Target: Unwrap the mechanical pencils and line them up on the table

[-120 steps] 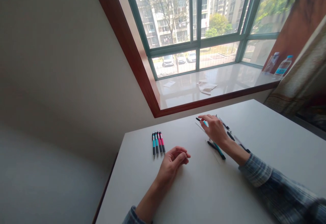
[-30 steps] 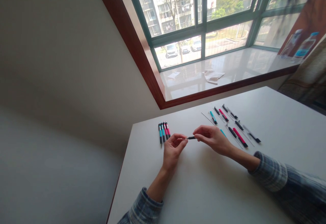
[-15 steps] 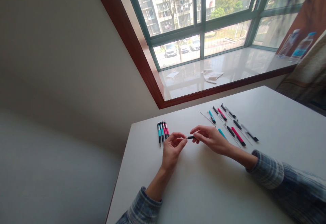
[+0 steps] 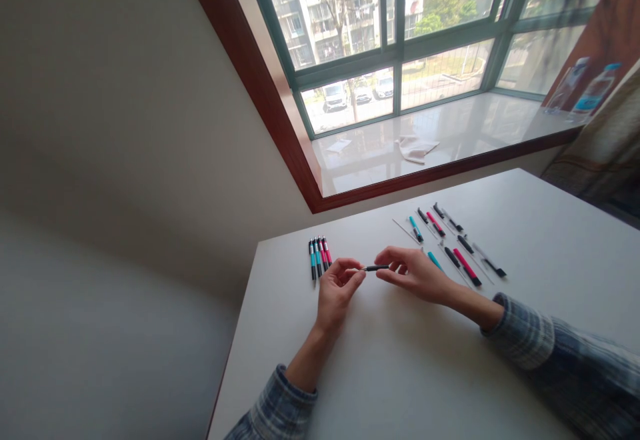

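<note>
My left hand pinches the pointed tip end of a black pen barrel between thumb and fingertips. The barrel lies level above the table, its other end reaching to the right. Around that end, my right hand has its thumb and forefinger apart, the thumb just below the barrel; whether it touches is hard to see. Left of my hands, several whole pens with blue or pink barrels lie side by side. Beyond my right hand are loose pen parts: a pink barrel, a blue barrel and thin refills.
The white table meets a wall and a window sill with a dark red frame. A crumpled cloth rests on the sill, and a plastic bottle stands at its right end. A curtain hangs at right.
My right thumb and forefinger have spread apart, and more of the black barrel shows between my hands. My left hand keeps its pinch, shifted very slightly left.
</note>
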Demonstrator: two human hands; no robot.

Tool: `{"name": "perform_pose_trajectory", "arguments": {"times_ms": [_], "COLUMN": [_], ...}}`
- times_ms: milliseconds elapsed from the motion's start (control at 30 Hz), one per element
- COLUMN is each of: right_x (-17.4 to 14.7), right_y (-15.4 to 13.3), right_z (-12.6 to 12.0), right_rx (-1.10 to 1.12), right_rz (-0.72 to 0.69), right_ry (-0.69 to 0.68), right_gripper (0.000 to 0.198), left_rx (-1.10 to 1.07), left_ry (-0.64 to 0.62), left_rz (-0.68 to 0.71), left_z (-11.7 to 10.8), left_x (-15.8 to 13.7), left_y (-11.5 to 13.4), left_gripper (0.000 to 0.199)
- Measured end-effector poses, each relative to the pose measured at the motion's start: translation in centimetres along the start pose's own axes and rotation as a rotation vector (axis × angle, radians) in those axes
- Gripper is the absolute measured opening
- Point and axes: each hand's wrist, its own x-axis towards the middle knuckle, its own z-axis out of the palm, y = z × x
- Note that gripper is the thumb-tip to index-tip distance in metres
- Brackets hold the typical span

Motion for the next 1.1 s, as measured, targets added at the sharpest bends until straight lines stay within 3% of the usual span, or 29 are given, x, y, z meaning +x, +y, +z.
{"name": "perform_pose_trajectory", "arguments": {"times_ms": [233, 433, 533, 767, 900, 1100], "right_x": [-0.05, -0.08, -0.08, -0.14, -0.13, -0.18], "right_y": [0.08, 0.25, 0.17, 0.14, 0.23, 0.30], "right_z": [-0.06, -0.08, -0.10, -0.10, -0.12, 0.02], "right_rx": [-0.069, -0.068, -0.113, -0.092, -0.133, -0.093], "right_rz": [0.003, -0.010, 0.004, -0.021, -0.009, -0.014], "right_ry": [-0.008, 0.008, -0.021, 0.011, -0.025, 0.008], "right_gripper": [0.033, 0.026, 0.034, 0.026, 0.034, 0.023], "left_rx": [-0.019, -0.021, -0.034, -0.018, -0.021, -0.037], "left_ry": [0.005, 0.004, 0.001, 0.004, 0.007, 0.006], "left_rz": [-0.013, -0.006, -0.003, -0.007, 0.011, 0.007], "left_z": [0.06, -0.02, -0.11, -0.20, -0.20, -0.21], "left_x": [-0.11, -0.08, -0.04, 0.00, -0.01, 0.00], "left_y": [0.08, -0.08, -0.25, -0.41, -0.40, -0.48], "left_gripper": [0.025, 0.024, 0.024, 0.025, 0.024, 0.023]}}
